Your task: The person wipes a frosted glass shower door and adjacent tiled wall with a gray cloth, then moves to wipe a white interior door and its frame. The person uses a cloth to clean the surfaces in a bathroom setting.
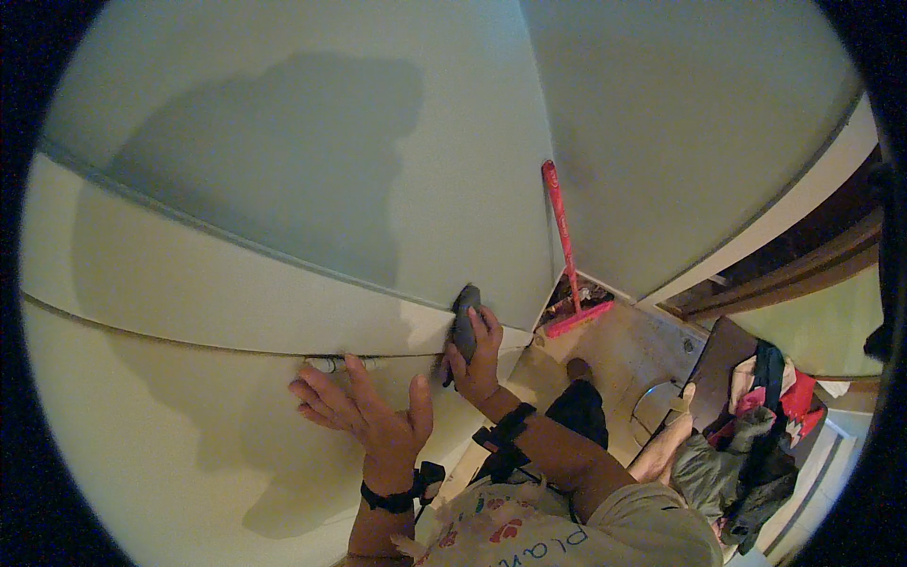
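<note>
My right hand (480, 361) presses a dark grey cloth (465, 322) across a white frame strip (283, 294), near its lower end by the floor. Beside it, my left hand (375, 425) is spread and holds nothing. Its fingertips are near a metal hinge (326, 365) at the seam between the strip and a pale door-like panel (177, 425); whether they touch is unclear. Above the strip stretches a pale wall (468, 177), with my shadow on it. Both wrists wear black straps with small devices.
A broom with a red handle (560, 212) and pink head (581, 319) leans in the corner, debris behind it. Heaped clothes (751, 432) lie on a dark surface to the right, near a round metal frame (648, 411). My dark shoe (579, 369) stands on the tan floor (631, 340).
</note>
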`<action>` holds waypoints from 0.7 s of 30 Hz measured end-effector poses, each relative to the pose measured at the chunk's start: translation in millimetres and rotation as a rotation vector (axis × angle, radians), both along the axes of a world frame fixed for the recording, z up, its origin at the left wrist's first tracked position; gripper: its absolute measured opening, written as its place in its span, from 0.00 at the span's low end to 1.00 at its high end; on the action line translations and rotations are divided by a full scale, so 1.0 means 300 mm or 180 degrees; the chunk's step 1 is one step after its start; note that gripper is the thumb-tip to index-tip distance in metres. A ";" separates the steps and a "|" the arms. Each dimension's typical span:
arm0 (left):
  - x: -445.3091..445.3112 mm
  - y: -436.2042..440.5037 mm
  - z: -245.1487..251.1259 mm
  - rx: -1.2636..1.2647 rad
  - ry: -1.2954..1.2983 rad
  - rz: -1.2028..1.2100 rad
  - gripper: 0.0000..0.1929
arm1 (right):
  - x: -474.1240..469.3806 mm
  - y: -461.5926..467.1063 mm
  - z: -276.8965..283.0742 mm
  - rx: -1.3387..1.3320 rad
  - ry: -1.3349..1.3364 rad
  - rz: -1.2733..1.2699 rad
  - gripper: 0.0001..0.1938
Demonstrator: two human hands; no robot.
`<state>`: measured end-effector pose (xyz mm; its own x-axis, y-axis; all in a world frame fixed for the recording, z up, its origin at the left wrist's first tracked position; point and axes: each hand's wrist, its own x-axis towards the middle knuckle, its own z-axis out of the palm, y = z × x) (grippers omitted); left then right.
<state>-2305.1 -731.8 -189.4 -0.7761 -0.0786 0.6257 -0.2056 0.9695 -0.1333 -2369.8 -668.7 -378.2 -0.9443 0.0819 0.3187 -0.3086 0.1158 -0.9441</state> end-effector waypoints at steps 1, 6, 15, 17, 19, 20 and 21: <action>0.002 0.000 -0.001 0.0008 0.0029 0.0013 0.43 | -0.002 0.006 0.007 0.0080 0.0105 0.0040 0.38; 0.005 0.012 0.014 0.0162 0.0145 -0.0224 0.44 | -0.049 0.033 0.127 0.0050 0.0727 0.0157 0.36; -0.049 0.069 0.159 0.0458 0.0604 -0.0726 0.45 | -0.140 0.039 0.506 0.0191 0.1688 0.0243 0.37; -0.064 0.080 0.213 0.0480 0.0742 -0.0792 0.45 | -0.153 0.048 0.589 0.0101 0.1912 0.0334 0.37; -0.074 0.094 0.274 0.0488 0.0829 -0.0798 0.45 | -0.165 0.064 0.676 0.0074 0.2081 0.0405 0.37; -0.083 0.101 0.300 0.0534 0.0878 -0.0808 0.46 | -0.173 0.072 0.717 0.0089 0.2143 0.0438 0.37; -0.091 0.107 0.324 0.0577 0.0931 -0.0819 0.46 | -0.185 0.078 0.759 0.0108 0.2192 0.0481 0.37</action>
<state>-2332.5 -699.8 -92.2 -0.5768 -0.0345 0.8162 0.0421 0.9965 0.0719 -2425.3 -645.2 -150.5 -0.5273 -0.0548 0.8479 -0.8495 0.0505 -0.5251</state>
